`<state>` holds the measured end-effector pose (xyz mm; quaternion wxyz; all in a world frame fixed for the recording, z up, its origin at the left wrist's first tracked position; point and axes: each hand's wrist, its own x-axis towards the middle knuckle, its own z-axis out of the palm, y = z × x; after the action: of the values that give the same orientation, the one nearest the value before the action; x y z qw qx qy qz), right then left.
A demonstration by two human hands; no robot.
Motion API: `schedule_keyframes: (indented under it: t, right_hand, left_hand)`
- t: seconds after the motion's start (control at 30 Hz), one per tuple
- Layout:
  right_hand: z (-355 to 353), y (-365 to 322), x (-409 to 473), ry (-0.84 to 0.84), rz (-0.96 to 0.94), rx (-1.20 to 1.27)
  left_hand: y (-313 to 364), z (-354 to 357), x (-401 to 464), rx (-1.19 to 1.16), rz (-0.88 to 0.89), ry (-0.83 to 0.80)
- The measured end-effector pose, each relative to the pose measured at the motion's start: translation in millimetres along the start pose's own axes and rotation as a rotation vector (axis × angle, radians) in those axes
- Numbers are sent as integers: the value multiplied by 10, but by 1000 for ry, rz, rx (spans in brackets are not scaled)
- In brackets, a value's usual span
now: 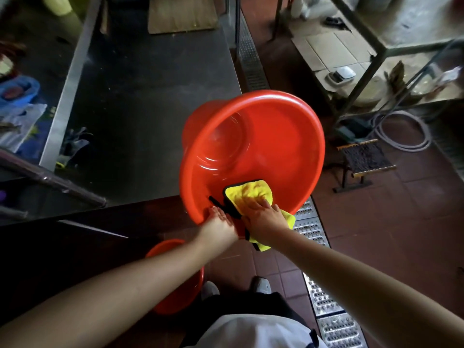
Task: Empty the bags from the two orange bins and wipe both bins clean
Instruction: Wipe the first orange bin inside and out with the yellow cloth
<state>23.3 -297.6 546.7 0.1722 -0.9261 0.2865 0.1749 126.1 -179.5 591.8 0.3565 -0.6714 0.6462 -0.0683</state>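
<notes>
Two hands on large round orange plastic bin (276, 136), tilted, mouth toward camera, at near right corner of dark steel table (140, 96). Left hand (221, 226) grips near rim, fingers curled over it. Right hand (263, 217) presses yellow microfibre cloth with black trim (248, 193) flat against inner wall, fingers spread straight. Second orange plastic bin (180, 295) on tiled floor (414, 222) below table's near edge, under left forearm.

A round orange bin (263, 136) is tilted up on the counter (140, 101) corner, open side toward the camera, empty and glossy — a yellow black-edged cloth (251, 194) lies against its lower inner wall. A second orange bin (180, 292) sits on the floor below.
</notes>
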Motion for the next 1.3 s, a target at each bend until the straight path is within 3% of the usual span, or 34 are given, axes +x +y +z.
schedule_keyframes:
  t: [0.1, 0.27, 0.6, 0.97, 1.13, 1.23, 1.3]
  right_hand:
    - [15, -24, 285, -41, 17, 22]
    - [148, -36, 900, -40, 36, 62]
    - [87, -45, 1959, -34, 56, 60]
    - [-16, 90, 488, -54, -80, 119]
    - [-33, 220, -104, -6, -211, -122]
    - [-72, 275, -158, -25, -288, -290]
    - [-108, 292, -139, -21, -292, -348]
  left_hand:
    - [48, 64, 29, 76, 122, -27]
    - [-6, 130, 2, 31, 135, -35]
    - [100, 296, 86, 25, 21, 88]
    - [-36, 84, 84, -43, 74, -8]
    - [-164, -24, 24, 31, 109, -38]
    - [-278, -9, 10, 83, 272, -39]
    - [-424, -15, -44, 129, 242, -51]
